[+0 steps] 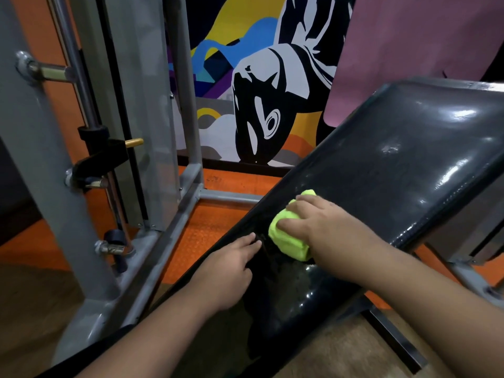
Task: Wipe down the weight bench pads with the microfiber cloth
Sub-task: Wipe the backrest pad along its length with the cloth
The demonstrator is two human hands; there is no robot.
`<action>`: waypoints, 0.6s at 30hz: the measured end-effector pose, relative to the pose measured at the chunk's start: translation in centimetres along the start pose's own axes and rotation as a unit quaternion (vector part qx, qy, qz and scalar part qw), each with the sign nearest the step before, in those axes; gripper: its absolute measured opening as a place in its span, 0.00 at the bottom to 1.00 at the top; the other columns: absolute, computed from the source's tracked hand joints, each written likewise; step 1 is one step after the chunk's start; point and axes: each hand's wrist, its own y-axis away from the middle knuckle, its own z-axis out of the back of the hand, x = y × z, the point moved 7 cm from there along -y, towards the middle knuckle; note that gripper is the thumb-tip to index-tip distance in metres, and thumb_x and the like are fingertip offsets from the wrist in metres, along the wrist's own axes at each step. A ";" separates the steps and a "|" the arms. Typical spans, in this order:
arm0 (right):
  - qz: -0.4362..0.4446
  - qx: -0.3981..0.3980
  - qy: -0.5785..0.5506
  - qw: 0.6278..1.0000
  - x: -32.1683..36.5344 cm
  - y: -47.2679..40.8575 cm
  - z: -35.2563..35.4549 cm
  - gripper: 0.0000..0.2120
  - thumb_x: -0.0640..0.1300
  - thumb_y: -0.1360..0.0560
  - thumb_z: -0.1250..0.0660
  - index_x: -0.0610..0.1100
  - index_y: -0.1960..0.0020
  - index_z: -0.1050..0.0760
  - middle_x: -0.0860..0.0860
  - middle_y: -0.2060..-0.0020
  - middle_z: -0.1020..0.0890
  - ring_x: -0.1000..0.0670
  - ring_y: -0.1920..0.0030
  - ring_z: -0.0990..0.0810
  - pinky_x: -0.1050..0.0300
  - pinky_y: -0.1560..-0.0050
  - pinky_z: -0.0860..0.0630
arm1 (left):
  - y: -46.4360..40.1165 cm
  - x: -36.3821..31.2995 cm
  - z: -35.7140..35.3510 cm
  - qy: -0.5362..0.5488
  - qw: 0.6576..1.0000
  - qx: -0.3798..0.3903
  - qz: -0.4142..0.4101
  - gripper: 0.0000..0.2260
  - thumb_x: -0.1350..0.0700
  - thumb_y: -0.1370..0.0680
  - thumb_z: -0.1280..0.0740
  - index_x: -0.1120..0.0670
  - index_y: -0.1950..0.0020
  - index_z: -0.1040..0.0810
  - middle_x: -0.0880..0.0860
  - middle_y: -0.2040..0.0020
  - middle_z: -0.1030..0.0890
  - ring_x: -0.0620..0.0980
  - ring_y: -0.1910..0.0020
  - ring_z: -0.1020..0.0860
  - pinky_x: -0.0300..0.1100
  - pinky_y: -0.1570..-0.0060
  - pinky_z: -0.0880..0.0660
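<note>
A black glossy weight bench runs from lower left to upper right, with an inclined back pad (395, 159) and a lower seat pad (294, 293). A folded lime-green microfiber cloth (286, 238) lies at the bottom of the back pad, near the gap between the pads. My right hand (324, 225) presses down on the cloth with the fingers spread over it. My left hand (231, 263) rests flat on the bench's left edge beside the gap, fingers straight, holding nothing.
A grey steel rack frame (152, 105) with pegs and a guide rod stands at the left, its base rails (163, 241) on orange rubber flooring. A painted mural wall (259, 91) is behind. A pink mat (422, 50) hangs at upper right.
</note>
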 end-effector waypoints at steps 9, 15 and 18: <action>0.002 0.010 0.000 1.000 -0.4 0.6 0.1 0.29 0.40 0.30 0.28 0.53 0.31 0.30 0.45 0.29 0.31 0.40 0.25 0.39 0.46 0.26 0.38 | 0.1 0.0 -0.1 -0.004 1.000 -0.005 -0.004 0.32 0.61 0.23 0.41 0.42 0.21 0.42 0.35 0.21 0.48 0.41 0.23 0.45 0.39 0.26 0.42; -0.004 -0.005 0.013 1.000 0.1 -0.8 0.6 0.25 0.38 0.31 0.29 0.50 0.35 0.25 0.42 0.35 0.25 0.37 0.29 0.33 0.43 0.30 0.34 | 0.0 0.0 -0.1 -0.016 1.000 -0.012 -0.007 0.32 0.62 0.24 0.41 0.43 0.21 0.42 0.37 0.21 0.48 0.41 0.23 0.46 0.38 0.25 0.45; 0.016 -0.003 0.001 1.000 -0.2 1.0 0.4 0.27 0.41 0.33 0.26 0.52 0.36 0.26 0.45 0.35 0.25 0.40 0.29 0.32 0.46 0.30 0.34 | 0.2 -0.2 0.0 -0.011 1.000 -0.014 -0.016 0.33 0.62 0.24 0.42 0.42 0.21 0.42 0.36 0.21 0.48 0.40 0.23 0.46 0.37 0.26 0.45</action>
